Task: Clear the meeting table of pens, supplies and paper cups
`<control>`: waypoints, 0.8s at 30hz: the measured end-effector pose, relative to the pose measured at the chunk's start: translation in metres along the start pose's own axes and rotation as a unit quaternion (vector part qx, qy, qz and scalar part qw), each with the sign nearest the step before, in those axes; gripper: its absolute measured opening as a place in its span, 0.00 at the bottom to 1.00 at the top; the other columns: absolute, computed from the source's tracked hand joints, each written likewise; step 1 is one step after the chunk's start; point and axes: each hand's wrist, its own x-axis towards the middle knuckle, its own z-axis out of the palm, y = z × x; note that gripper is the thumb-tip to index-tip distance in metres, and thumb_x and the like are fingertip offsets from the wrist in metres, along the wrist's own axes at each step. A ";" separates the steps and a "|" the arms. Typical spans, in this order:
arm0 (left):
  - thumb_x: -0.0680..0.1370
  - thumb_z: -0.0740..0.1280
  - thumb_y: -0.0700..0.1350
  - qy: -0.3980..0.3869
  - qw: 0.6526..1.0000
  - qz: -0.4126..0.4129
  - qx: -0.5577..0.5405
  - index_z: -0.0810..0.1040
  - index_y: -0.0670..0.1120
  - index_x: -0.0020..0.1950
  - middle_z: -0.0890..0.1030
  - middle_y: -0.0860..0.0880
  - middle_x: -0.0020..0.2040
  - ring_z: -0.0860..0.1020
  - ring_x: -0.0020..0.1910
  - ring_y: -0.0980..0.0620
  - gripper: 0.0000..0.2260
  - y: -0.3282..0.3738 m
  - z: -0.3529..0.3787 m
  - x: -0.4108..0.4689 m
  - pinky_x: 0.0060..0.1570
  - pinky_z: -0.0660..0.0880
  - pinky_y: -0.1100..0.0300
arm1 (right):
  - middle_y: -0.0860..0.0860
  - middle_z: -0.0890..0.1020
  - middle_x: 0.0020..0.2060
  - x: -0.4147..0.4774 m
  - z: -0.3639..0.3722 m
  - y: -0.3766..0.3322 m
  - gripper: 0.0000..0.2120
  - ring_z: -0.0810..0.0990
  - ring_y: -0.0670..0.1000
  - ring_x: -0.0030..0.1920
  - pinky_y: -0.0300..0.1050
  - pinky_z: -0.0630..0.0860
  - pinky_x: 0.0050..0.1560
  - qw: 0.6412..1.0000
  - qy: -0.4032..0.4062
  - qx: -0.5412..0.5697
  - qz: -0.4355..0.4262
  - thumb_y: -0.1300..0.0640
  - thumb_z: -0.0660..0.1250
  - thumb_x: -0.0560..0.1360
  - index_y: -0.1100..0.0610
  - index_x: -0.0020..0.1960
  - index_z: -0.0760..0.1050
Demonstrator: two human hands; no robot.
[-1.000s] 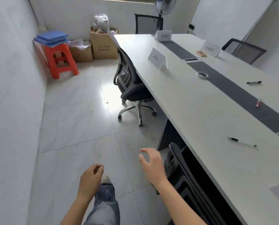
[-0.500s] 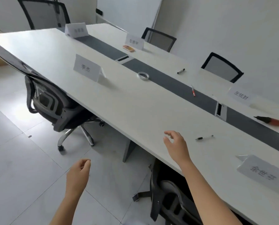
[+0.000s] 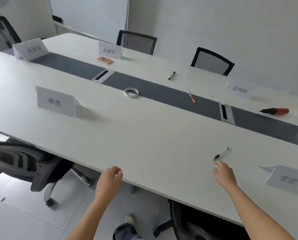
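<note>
A thin clear pen with a black cap [image 3: 220, 154] lies on the white meeting table [image 3: 127, 135] near its front edge. My right hand [image 3: 225, 174] hovers just below it, fingers apart, holding nothing. My left hand [image 3: 110, 179] is loosely curled at the table's front edge, empty. Farther off lie a roll of tape [image 3: 131, 92], a red pen [image 3: 191, 96], a black marker [image 3: 171, 75], a fat red-and-black marker [image 3: 274, 111] and a small orange box [image 3: 105, 60].
Several white name cards stand on the table, one [image 3: 56, 102] at the left and one [image 3: 288, 179] right of my right hand. Black office chairs: one [image 3: 23, 163] at the near left, another [image 3: 196, 222] under the table below me, two along the far side.
I have come closer to the table. My right hand has reached forward over the tabletop to just short of the clear pen. My left hand rose to the table's edge.
</note>
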 end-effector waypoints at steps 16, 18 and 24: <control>0.76 0.61 0.44 -0.036 0.967 0.051 0.246 0.72 0.46 0.64 0.71 0.47 0.67 0.63 0.68 0.44 0.16 0.018 0.029 0.173 0.63 0.64 0.52 | 0.57 0.75 0.52 0.115 0.012 0.001 0.14 0.73 0.57 0.53 0.44 0.66 0.40 0.991 0.006 -0.116 0.067 0.69 0.53 0.73 0.55 0.33 0.57; 0.76 0.61 0.44 -0.053 0.961 0.072 0.260 0.71 0.46 0.65 0.70 0.47 0.68 0.63 0.68 0.44 0.16 0.029 0.034 0.190 0.63 0.63 0.52 | 0.58 0.75 0.44 0.110 0.017 -0.003 0.17 0.73 0.57 0.47 0.44 0.63 0.37 0.991 0.038 -0.092 0.088 0.69 0.53 0.72 0.54 0.31 0.52; 0.77 0.60 0.46 -0.096 0.937 0.135 0.309 0.69 0.50 0.66 0.68 0.51 0.68 0.62 0.69 0.47 0.17 0.057 0.057 0.223 0.63 0.62 0.54 | 0.50 0.77 0.54 0.103 0.028 -0.014 0.12 0.73 0.51 0.58 0.42 0.70 0.47 0.980 0.011 -0.194 0.052 0.65 0.55 0.74 0.54 0.52 0.71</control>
